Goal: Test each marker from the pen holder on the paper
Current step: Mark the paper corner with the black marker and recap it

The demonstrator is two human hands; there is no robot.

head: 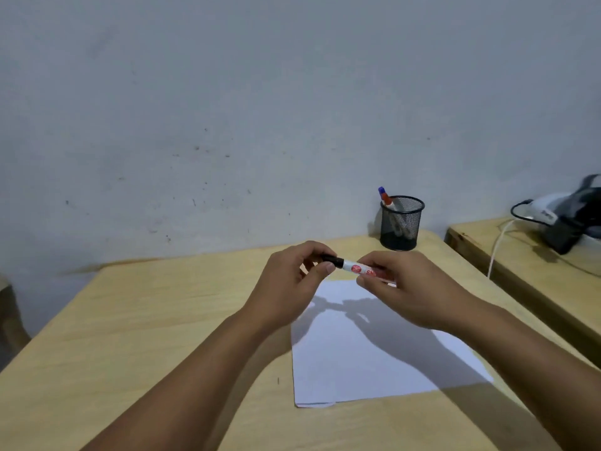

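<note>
Both my hands hold one white marker [354, 267] with red label spots, level above the far edge of the white paper [374, 359]. My left hand [292, 288] pinches its black cap at the left end. My right hand [406, 288] grips the barrel. The cap looks seated on the barrel. A black mesh pen holder [402, 222] stands at the table's far right by the wall, with a blue-capped marker [386, 198] sticking out of it and others dimly visible through the mesh.
The wooden table [146, 320] stands against a grey wall. A second wooden table [520, 255] to the right carries a dark and white device [566, 219] with a black cable and a white cord.
</note>
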